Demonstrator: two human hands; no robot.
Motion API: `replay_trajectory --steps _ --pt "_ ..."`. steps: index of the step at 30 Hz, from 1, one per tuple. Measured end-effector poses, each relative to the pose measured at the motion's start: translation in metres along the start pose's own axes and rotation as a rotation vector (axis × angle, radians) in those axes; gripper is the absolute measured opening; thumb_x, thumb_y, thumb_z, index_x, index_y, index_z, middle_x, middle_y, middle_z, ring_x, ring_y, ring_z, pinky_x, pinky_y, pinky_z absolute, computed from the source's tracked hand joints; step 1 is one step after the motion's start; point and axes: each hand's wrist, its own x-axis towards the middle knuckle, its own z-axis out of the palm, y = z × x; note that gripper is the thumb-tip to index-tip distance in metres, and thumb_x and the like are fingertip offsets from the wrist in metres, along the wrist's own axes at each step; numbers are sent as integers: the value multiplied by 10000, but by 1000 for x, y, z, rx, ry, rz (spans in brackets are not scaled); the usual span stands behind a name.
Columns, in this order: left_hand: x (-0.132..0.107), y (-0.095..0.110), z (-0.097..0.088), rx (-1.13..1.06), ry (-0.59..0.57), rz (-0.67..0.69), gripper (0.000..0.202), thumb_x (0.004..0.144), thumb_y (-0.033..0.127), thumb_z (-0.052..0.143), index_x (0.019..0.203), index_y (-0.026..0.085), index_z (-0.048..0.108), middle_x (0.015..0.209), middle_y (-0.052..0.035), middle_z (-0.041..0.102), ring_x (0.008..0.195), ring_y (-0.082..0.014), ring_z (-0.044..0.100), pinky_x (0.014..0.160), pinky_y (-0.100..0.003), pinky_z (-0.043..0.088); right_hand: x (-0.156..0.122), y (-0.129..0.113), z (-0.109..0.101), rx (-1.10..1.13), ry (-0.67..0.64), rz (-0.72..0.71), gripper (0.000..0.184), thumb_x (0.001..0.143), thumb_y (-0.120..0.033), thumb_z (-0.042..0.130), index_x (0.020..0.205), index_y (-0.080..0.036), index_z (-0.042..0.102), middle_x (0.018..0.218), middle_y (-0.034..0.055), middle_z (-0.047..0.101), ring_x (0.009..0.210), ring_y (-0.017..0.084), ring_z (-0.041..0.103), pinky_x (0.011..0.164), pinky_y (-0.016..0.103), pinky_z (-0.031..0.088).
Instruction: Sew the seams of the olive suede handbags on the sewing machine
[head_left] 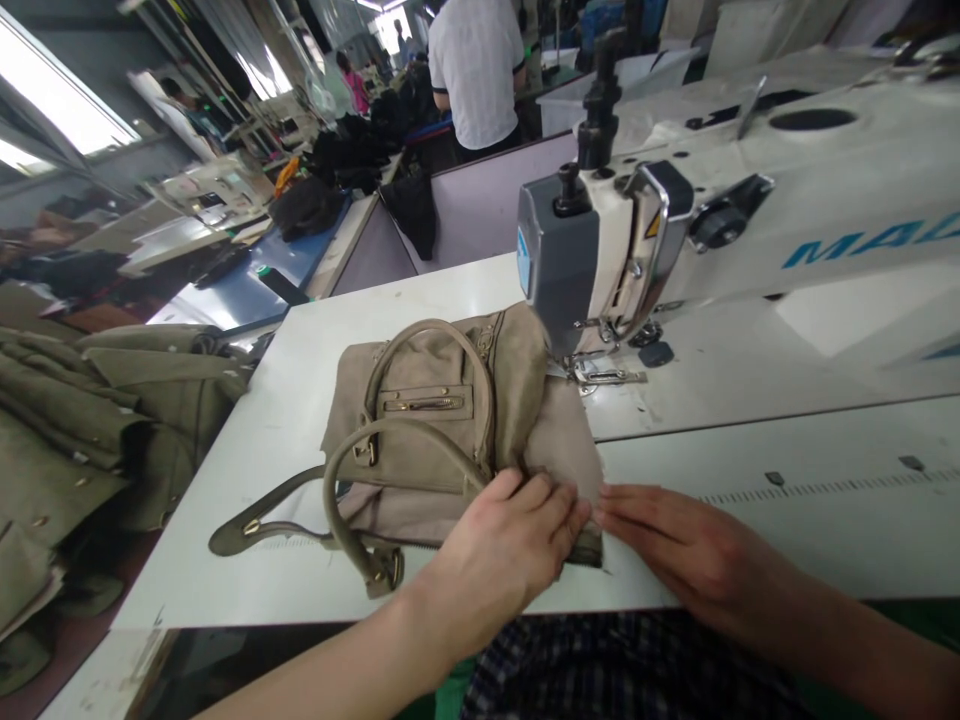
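An olive-green handbag [427, 400] lies on the white sewing table, its two looped handles and a short brass front zipper facing up. My left hand [514, 525] is closed over the bag's near right corner, fingers bent on the fabric. At the same corner my right hand [675, 540] pinches the edge of the pale lining [566, 435], fingertips pressed together. A dark zipper end [585, 548] shows under my left fingers. The sewing machine's presser foot [600, 375] stands just beyond the lining; whether it touches the cloth I cannot tell.
The sewing machine head [570, 250] rises at the right, its arm reaching to the frame edge. A strap [240, 530] extends toward the table's left edge. Olive bag pieces [90, 430] are piled at left. Another person [476, 75] stands behind a partition.
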Motion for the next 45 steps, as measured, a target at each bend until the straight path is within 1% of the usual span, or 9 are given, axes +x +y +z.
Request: replay_trajectory --steps 3,10,17,25,32,37,40,43,45 --pt "2 3 9 25 85 35 355 964 226 457 1302 127 511 1317 -42 553 1204 -220 447 1026 -371 300 0 5 -3 23 -35 -11 408 866 19 381 1208 -63 588 1183 156 626 1171 218 534 1004 357 478" --pt "13 -22 15 -49 175 83 310 984 201 391 1229 151 574 1248 -22 612 1137 -200 533 1000 -373 359 15 22 -1 -12 10 -38 391 862 12 393 1180 -51 611 1123 164 652 1122 244 564 990 397 493" --pt "21 -55 15 -77 134 134 357 1003 185 306 1282 159 528 1277 -46 596 1232 -194 476 1060 -418 307 35 42 2 -59 26 -76 390 833 25 388 1137 -6 630 1112 199 645 1088 275 580 947 417 523" --pt "37 -81 17 -91 68 126 377 973 155 344 1318 154 495 1290 -63 587 1190 -194 517 1009 -419 341 49 64 6 -81 71 -53 372 862 -12 411 1167 -53 620 1135 176 636 1096 264 571 999 459 465" --pt "51 -98 18 -103 32 71 400 941 147 361 1320 148 491 1328 -62 561 1220 -193 504 997 -415 337 51 63 8 -161 -3 84 501 789 -37 418 1278 -28 531 1271 194 547 1181 310 490 1037 557 380" --pt "62 -115 25 -162 16 6 465 860 114 443 1315 191 500 1360 -24 534 1253 -194 481 1009 -421 318 50 62 7 -133 15 119 474 813 -47 423 1275 -9 520 1273 200 535 1204 314 460 1046 519 380" --pt "72 -120 28 -173 9 -29 534 800 85 482 1324 190 495 1363 -44 530 1235 -206 493 1010 -409 323 50 61 7 -103 41 124 441 826 -41 422 1251 -21 537 1232 191 559 1173 301 484 1031 496 404" --pt "74 -125 19 -224 13 -31 579 740 86 522 1314 150 498 1328 -79 554 1172 -225 530 1028 -411 327 48 61 8 -93 57 122 427 837 -44 423 1250 -25 533 1224 188 562 1165 296 487 1022 497 413" --pt "63 -137 5 -320 56 -3 534 758 125 528 1291 136 504 1291 -78 575 1164 -223 531 1079 -430 286 46 62 9 -86 65 124 427 843 -43 420 1255 -39 530 1226 181 565 1164 290 490 1014 493 422"
